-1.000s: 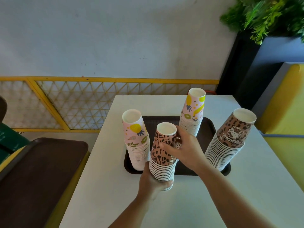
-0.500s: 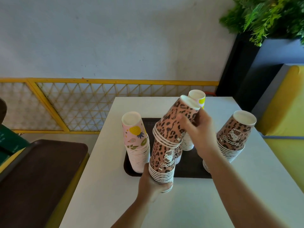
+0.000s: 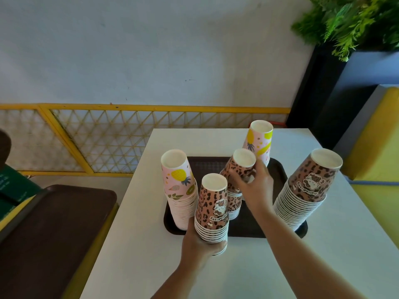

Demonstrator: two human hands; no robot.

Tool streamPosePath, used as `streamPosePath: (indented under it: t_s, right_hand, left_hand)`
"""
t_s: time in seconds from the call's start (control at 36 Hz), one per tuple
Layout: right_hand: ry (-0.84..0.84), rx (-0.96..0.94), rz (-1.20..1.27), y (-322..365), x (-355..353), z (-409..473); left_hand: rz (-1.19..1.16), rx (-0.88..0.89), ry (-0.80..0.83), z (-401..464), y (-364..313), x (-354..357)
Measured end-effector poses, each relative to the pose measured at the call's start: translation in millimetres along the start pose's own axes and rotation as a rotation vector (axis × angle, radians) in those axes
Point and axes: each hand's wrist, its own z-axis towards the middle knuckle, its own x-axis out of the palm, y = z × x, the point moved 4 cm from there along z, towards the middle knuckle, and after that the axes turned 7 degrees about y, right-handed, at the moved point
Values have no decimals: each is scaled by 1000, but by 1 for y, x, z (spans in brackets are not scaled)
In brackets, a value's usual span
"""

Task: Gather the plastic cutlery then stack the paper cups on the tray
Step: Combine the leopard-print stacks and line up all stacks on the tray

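A dark brown tray (image 3: 216,165) lies on the white table (image 3: 237,272). My left hand (image 3: 198,244) grips the base of a short leopard-print cup stack (image 3: 212,210) at the tray's near edge. My right hand (image 3: 255,186) holds a second bunch of leopard-print cups (image 3: 238,169), tilted, set over a low leopard stack (image 3: 234,205) in the tray's middle. A pink pineapple-print stack (image 3: 180,190) stands at the tray's left, another fruit-print stack (image 3: 259,141) at the back, and a tall leopard stack (image 3: 306,190) at the right. No cutlery is visible.
A second brown tray (image 3: 54,234) lies on a yellow-edged surface to the left. A yellow mesh railing (image 3: 129,134) runs behind the table. A dark planter (image 3: 334,93) with green leaves stands back right, beside a yellow seat (image 3: 375,147).
My right hand lifted the upper part of the leopard stack off the part in my left hand, carried it back and right, and lowered it over the low stack in the tray's middle.
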Motion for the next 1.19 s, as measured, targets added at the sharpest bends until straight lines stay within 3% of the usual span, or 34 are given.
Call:
streamPosePath:
  t_s: [0.22,0.39,0.53,0.64,1.19]
  right_hand:
    - [128,28,2,-10,10,-8]
    - [26,-100,-12,13,-6,-16]
    - [315,-134,47,33,-4,-32]
    - [416,-150,-46,35,2,-38]
    - [303,-131,73,53,-11,-25]
  left_hand:
    - [-16,15,15,-1,-3,1]
    - [1,16,13,-2,-3,1]
    - [20,54,6,-2,-6,2]
    - [24,61,14,-2,-8,5]
    - [57,89,32,-1,-10,4]
